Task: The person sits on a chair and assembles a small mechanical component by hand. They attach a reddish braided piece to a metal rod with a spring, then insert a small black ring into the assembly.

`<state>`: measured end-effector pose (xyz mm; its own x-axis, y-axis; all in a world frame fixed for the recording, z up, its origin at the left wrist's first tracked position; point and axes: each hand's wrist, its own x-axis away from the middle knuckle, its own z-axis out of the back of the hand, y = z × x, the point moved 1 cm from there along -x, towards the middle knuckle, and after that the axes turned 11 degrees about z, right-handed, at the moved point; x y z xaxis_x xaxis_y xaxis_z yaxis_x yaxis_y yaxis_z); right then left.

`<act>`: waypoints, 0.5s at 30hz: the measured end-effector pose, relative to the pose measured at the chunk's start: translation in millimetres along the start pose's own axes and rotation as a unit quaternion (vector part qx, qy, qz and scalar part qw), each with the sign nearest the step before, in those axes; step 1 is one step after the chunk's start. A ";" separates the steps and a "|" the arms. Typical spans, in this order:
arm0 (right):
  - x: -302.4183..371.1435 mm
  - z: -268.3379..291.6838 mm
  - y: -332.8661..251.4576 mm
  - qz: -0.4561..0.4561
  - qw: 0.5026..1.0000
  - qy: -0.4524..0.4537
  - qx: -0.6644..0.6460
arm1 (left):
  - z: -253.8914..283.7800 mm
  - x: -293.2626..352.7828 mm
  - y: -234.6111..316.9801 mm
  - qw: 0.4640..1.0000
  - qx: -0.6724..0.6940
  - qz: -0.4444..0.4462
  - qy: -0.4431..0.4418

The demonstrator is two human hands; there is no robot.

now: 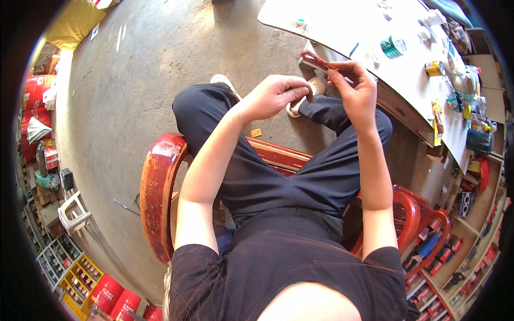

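Observation:
My right hand is closed in a pinch on a reddish-brown twisted strip, which looks like a braided cord with a loop at its far end. It is raised over my right leg, near the table's edge. My left hand is closed too, thumb and fingers together, a little apart from the right. At its fingertips a small brown curved piece shows; what it is and whether it joins the strip I cannot make out. Both hands are above my lap as I sit.
A white-topped table at the right bears a green-labelled jar, a yellow can and several bottles. I sit in a red wooden armchair. A white plastic stool and red drums stand at left; stocked shelves line the right.

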<state>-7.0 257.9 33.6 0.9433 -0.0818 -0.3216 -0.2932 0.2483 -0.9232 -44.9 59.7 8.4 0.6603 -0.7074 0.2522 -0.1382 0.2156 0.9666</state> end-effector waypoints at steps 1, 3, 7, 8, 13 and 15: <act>-0.3 0.5 2.8 0.084 0.981 -0.022 0.173 | 0.5 -1.1 -0.6 0.997 -0.058 -0.016 0.051; 2.8 -1.5 -6.4 0.098 0.933 -0.200 0.282 | 10.2 -1.4 -7.5 0.987 -0.133 -0.057 0.069; 4.5 -9.3 -13.2 -0.029 0.885 -0.455 -0.095 | 13.2 2.8 -21.9 0.992 -0.098 -0.054 -0.059; 4.9 -9.7 -3.7 -0.029 0.894 -0.394 -0.209 | 13.4 5.0 -23.0 0.996 0.012 -0.004 -0.090; 5.2 -15.5 47.6 -0.162 0.826 0.082 -0.534 | -11.2 -15.9 -65.7 0.984 0.177 -0.012 -0.010; 2.0 -15.6 58.4 -0.160 0.918 0.153 -0.329 | -10.1 -11.9 -59.0 0.996 0.062 0.015 0.062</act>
<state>-24.7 257.2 -24.2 0.9395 -0.3404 0.0369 -0.1338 -0.4644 -0.8755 -37.1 62.2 -52.1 0.7400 -0.6110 0.2812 -0.2441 0.1455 0.9588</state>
